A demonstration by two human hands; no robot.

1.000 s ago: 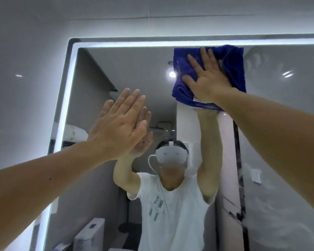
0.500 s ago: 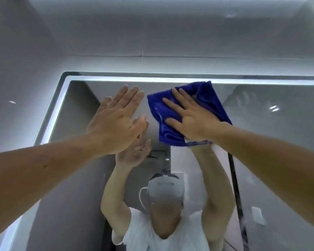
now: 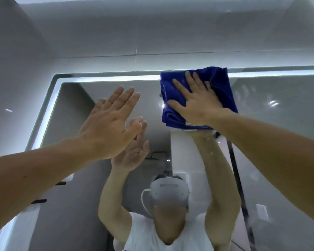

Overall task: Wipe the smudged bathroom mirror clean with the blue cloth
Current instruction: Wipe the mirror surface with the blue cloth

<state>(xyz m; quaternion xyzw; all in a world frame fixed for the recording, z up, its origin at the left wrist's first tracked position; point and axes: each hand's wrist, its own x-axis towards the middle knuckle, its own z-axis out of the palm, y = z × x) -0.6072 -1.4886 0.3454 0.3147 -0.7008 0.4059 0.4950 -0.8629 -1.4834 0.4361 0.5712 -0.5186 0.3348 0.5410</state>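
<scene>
The mirror (image 3: 279,134) has the blue cloth (image 3: 172,98) flat against it at its top edge. The right hand (image 3: 198,105) presses the cloth with straight fingers. The left hand (image 3: 109,124) is flat and holds nothing. Smudges (image 3: 246,91) show on the right side, so most wiping looks left to do.

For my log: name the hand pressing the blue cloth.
The right hand, spread flat on the blue cloth at the top of the mirror; the left hand is raised, holding nothing.
</scene>
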